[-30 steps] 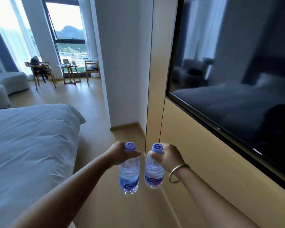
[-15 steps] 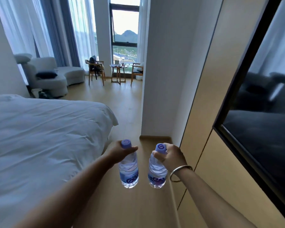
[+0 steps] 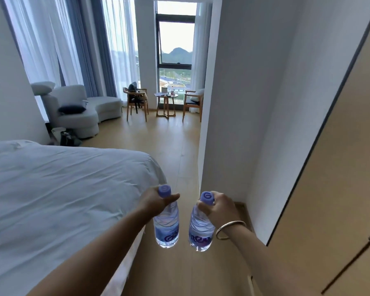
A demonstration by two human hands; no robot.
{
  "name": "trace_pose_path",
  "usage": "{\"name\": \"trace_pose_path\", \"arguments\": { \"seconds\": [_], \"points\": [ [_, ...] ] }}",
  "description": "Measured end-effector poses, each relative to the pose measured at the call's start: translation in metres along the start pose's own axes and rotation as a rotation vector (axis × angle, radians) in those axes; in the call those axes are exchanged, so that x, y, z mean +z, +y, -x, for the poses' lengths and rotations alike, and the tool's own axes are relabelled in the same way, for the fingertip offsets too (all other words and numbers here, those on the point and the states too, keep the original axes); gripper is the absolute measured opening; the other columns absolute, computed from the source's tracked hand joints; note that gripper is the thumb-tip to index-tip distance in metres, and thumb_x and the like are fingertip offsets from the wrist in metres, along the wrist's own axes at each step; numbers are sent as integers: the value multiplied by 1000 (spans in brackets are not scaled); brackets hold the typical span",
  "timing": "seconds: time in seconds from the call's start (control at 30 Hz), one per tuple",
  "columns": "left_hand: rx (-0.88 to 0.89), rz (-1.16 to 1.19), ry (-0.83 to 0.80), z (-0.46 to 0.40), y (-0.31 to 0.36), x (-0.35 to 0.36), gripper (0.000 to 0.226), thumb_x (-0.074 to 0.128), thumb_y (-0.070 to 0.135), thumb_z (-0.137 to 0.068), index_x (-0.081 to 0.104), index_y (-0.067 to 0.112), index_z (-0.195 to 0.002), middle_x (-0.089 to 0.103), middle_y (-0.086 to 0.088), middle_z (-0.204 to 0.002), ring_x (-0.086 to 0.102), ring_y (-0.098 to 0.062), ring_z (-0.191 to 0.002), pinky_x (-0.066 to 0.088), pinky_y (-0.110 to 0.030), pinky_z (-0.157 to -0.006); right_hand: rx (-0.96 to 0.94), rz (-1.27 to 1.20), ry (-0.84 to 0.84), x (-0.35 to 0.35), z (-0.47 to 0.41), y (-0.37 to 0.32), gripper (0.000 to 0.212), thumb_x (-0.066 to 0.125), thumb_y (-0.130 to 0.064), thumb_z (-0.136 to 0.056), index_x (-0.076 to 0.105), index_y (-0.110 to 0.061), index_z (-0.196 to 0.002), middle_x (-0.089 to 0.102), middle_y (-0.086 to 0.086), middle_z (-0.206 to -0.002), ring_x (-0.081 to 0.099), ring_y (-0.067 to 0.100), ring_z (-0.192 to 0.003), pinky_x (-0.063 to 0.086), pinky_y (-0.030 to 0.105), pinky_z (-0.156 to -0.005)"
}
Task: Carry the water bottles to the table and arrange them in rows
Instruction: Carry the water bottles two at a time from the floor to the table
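While a hotel-style bedroom is seen from head height, two small water bottles are held out in front over the wooden floor (image 3: 171, 146). The left hand (image 3: 156, 200) is curled round the neck of the left water bottle (image 3: 166, 227), just under its purple cap, with the thumb laid across the front. The right hand (image 3: 220, 207) is curled round the neck of the right water bottle (image 3: 201, 230) in the same way, its fingertips pressed beside the purple cap. Both bottles are hung upright, close beside each other but apart, and blue labels are shown near their bases. A silver bangle (image 3: 230, 229) is worn on the right wrist.

To the left, a bed (image 3: 62, 189) covered with a rumpled white duvet is seen, its corner just beside the left forearm. To the right, a white wall (image 3: 244, 103) and a tan wooden panel (image 3: 340, 189) are seen. At the far end of the room, well apart from the bottles, a small round desk (image 3: 166, 96) is placed before a tall window (image 3: 176, 45), between two wooden chairs (image 3: 137, 101). Small items are seen on it but cannot be made out. A curved pale sofa (image 3: 81, 110) with a dark cushion is set by the curtains (image 3: 73, 39) on the left.
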State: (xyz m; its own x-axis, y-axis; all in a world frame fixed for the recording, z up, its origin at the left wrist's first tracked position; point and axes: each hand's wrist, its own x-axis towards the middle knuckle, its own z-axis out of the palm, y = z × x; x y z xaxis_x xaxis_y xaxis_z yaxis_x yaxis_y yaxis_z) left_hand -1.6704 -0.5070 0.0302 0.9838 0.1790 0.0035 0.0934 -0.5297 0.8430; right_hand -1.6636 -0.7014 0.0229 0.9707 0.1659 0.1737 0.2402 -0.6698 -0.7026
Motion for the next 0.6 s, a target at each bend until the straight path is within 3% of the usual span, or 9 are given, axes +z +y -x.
{"name": "trace_pose_path", "arguments": {
  "seconds": [0.1,0.2,0.33,0.5,0.6],
  "points": [
    [14,-14,33,-51,1,-12,27,75,38,-75,64,13,-70,69,-10,-76,59,-21,-73,45,-28,-68,13,-2,29,13,-50,-2,34,65,-35,-82,44,-29,-56,51,-7,-58,46,6,-54,32,16,-50],
    [39,-63,38,-92,-2,-18,35,73,40,-76,68,6,-78,71,-15,-80,59,-21,-71,43,-28,-67,32,18,27,23,-92,0,25,65,-35,-81,51,-24,-63,56,-1,-64,50,13,-59,35,19,-52],
    [22,-131,-23,-147,-10,-15,34,70,44,-77,65,11,-72,68,-10,-73,57,-19,-66,42,-26,-63,26,18,-8,35,-151,5,24,63,-36,-83,54,-18,-70,57,2,-67,51,16,-62,42,25,-60],
    [-38,-87,-46,-228,-15,-3,29,73,36,-77,58,17,-61,60,-3,-67,52,-15,-63,41,-26,-64,13,33,-35,48,-233,21,27,63,-33,-83,49,-23,-62,54,0,-64,49,16,-61,37,22,-54],
    [-51,-98,-62,-288,-12,10,23,72,34,-79,66,12,-77,66,-6,-76,57,-18,-71,44,-28,-69,6,47,-69,52,-294,34,22,62,-35,-83,55,-19,-69,58,2,-69,53,17,-65,39,23,-60]
  ]
}}
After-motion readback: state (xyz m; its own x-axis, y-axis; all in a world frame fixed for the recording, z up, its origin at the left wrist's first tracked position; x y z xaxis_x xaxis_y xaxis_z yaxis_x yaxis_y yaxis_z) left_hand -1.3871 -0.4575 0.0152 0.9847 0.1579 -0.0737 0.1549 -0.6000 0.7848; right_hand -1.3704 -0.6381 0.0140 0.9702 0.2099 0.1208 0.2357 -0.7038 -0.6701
